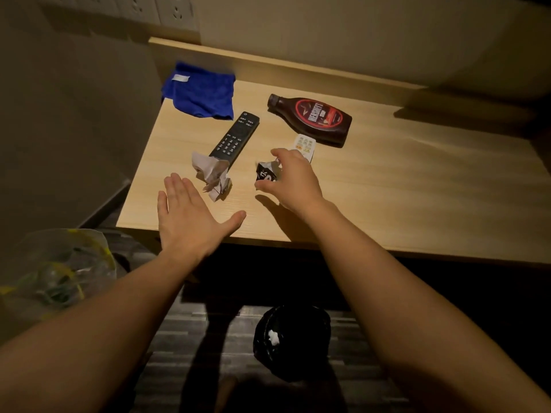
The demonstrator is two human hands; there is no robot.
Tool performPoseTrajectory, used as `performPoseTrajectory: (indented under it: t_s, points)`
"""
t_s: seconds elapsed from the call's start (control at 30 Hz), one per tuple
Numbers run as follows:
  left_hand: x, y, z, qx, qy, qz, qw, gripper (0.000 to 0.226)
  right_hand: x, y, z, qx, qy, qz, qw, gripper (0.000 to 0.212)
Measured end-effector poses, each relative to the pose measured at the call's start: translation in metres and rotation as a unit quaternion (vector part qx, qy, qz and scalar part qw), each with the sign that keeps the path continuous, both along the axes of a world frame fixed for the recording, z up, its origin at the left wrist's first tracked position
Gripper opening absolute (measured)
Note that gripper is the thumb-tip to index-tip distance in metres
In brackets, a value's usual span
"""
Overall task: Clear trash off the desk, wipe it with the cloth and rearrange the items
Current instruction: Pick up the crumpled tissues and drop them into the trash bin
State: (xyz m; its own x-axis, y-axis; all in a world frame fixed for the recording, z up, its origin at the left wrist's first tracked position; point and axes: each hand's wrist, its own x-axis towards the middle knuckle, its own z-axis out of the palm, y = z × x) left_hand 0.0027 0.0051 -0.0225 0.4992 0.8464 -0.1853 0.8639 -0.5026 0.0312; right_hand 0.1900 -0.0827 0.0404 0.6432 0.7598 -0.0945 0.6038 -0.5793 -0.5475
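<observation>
1. The right hand pinches a crumpled black-and-white wrapper at the middle of the pale woodgrain desk.
2. The left hand is spread flat, fingers straight, just beside a crumpled grey paper wad that lies against a slim black remote.
3. The fuzzy blue cloth lies rumpled at the desk's far-left corner.

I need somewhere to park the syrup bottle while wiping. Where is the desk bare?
The desk is bare right of the syrup bottle, out to its right edge, also between blue cloth and bottle. Crowded: left-centre, where black remote, crumpled paper, dark wrapper, white remote, left hand and right hand cluster.
</observation>
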Motion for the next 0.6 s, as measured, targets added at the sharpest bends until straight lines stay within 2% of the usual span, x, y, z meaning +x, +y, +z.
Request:
performPoseTrajectory:
  t_s: [0.1,0.27,0.43,0.6]
  points:
    - [-0.001,0.001,0.0,-0.004,0.0,-0.004,1.0,0.147,0.009,0.009,-0.003,-0.029,-0.021,0.04,0.999,0.076]
    - [-0.001,0.0,0.001,-0.002,-0.004,-0.005,1.0,0.145,0.016,0.016,-0.007,-0.056,-0.06,0.067,0.994,0.041]
    - [-0.001,0.0,0.002,0.003,-0.005,-0.003,1.0,0.144,0.012,0.017,-0.011,-0.014,-0.042,0.063,0.997,0.016]
    - [-0.001,0.0,0.002,0.0,-0.002,0.003,1.0,0.145,0.006,0.009,-0.01,0.069,0.03,0.009,0.997,0.015]
